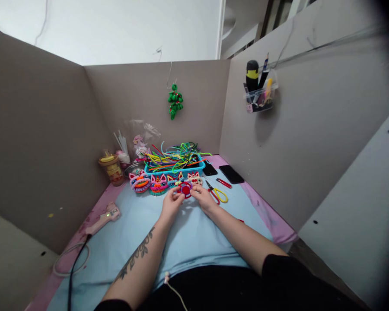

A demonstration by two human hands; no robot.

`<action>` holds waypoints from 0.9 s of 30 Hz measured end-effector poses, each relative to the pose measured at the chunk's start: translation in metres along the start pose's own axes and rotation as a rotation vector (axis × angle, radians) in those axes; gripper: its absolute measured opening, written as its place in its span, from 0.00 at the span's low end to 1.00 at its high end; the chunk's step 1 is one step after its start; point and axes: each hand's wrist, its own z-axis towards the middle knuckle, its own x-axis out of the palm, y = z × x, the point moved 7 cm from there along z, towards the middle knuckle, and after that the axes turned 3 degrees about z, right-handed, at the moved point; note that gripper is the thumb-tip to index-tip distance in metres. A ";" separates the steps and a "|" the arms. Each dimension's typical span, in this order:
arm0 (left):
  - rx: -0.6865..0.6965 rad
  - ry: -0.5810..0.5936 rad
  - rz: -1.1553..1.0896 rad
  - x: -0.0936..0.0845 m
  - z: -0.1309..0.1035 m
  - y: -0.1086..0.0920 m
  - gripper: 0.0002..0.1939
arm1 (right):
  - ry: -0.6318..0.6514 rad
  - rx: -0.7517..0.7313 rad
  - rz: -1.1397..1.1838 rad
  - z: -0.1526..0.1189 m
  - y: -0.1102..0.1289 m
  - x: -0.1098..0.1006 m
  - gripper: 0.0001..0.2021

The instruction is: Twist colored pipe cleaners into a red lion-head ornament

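Observation:
Between my two hands, above the middle of the blue cloth, is a small round red and purple pipe-cleaner piece (186, 190). My left hand (173, 203) pinches its left edge with thumb and fingertips. On the opposite edge, my right hand (202, 198) grips it the same way. Just behind the hands stands a row of fuzzy pipe-cleaner animal heads, among them an orange and purple one (139, 182) and a pink and teal one (158, 185). Scissors (218, 193) with red and yellow handles lie right of my right hand.
A blue basket (175, 171) heaped with coloured pipe cleaners stands at the back. At left lies a pink glue gun (104, 218) with a cord, near a lidded cup (112, 169). A phone (231, 174) and a red cutter (224, 183) lie at right. Partition walls enclose the table.

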 end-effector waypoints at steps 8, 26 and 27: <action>-0.052 -0.012 -0.064 -0.006 0.005 0.008 0.22 | -0.033 -0.063 -0.136 -0.008 0.012 0.001 0.10; 0.088 -0.064 0.177 -0.009 0.002 -0.004 0.16 | 0.077 -0.015 -0.075 -0.005 0.008 0.010 0.07; 0.096 -0.074 0.193 -0.010 0.002 -0.004 0.17 | 0.080 -0.015 -0.070 -0.005 0.007 0.010 0.08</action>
